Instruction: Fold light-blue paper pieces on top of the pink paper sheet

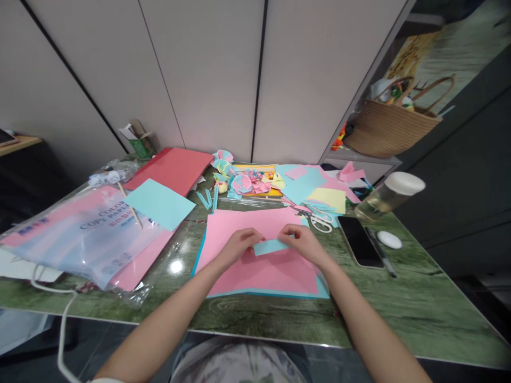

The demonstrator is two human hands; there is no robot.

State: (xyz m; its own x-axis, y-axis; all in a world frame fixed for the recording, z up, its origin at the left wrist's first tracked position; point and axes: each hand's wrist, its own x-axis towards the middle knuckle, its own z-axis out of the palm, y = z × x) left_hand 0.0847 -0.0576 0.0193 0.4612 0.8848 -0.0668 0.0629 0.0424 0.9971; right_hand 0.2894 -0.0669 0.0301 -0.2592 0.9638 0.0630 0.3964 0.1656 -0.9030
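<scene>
A small light-blue paper strip (270,247) is held level between my two hands, just over a stack of pink paper (263,276) with blue sheets showing at its edges. My left hand (240,246) pinches the strip's left end. Its right end is between the thumb and fingers of my right hand (303,242). Beyond the stack lie crumpled paper flowers (243,182) in pink, blue and yellow. White-handled scissors (321,222) rest at the stack's upper right corner, their blades partly hidden by paper scraps. Several narrow blue strips (208,199) lie to the upper left.
On the left are a plastic bag of copy paper (91,234), a light-blue sheet (159,204) and a red folder (171,167). To the right lie a phone (360,242), a pen (381,251), a white oval case (389,240) and a bottle (383,197). A wall panel stands behind.
</scene>
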